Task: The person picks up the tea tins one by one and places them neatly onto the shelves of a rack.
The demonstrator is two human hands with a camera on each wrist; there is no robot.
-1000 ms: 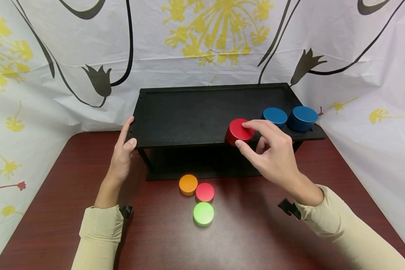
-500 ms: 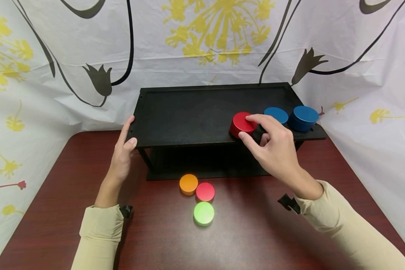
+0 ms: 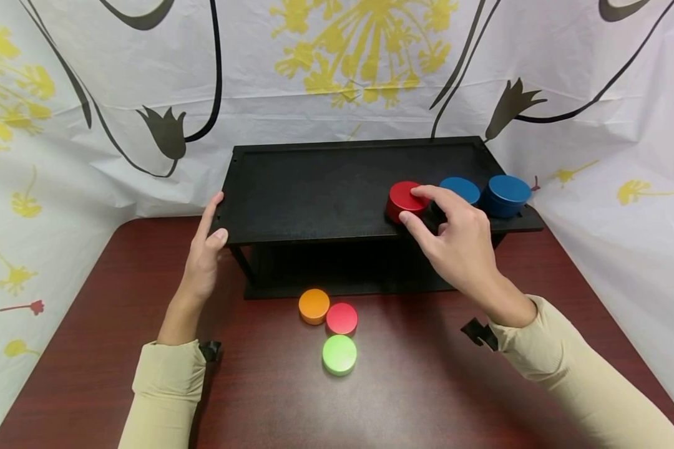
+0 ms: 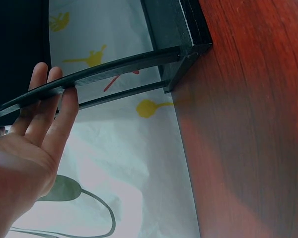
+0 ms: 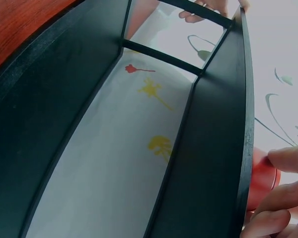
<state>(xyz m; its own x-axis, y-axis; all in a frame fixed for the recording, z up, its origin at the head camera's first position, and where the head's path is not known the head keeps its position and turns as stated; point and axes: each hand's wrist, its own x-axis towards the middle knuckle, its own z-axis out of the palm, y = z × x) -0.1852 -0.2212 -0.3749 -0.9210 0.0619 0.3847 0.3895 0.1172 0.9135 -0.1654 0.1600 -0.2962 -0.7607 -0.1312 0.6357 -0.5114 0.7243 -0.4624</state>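
Observation:
My right hand [image 3: 455,240] pinches a round red container [image 3: 405,199] between thumb and fingers, near the front edge of the black two-tier shelf's top [image 3: 326,193]. In the right wrist view the container [image 5: 260,181] shows beyond the shelf's edge, partly behind the fingers. Two blue round containers, a nearer one [image 3: 459,189] and a far right one [image 3: 505,196], stand on the top's right end, the nearer partly covered by my hand. My left hand [image 3: 201,262] holds the shelf's left edge, thumb at the front corner; in the left wrist view its fingers [image 4: 59,121] reach past the side bar.
On the brown table [image 3: 269,399] in front of the shelf lie an orange disc [image 3: 314,306], a pinkish-red disc [image 3: 342,318] and a light green disc [image 3: 339,355], close together. A white patterned sheet [image 3: 314,118] hangs behind and along both sides.
My right hand has moved the red container back from the shelf's front edge and slightly right, towards the blue ones. The left hand has stayed at the shelf's left edge.

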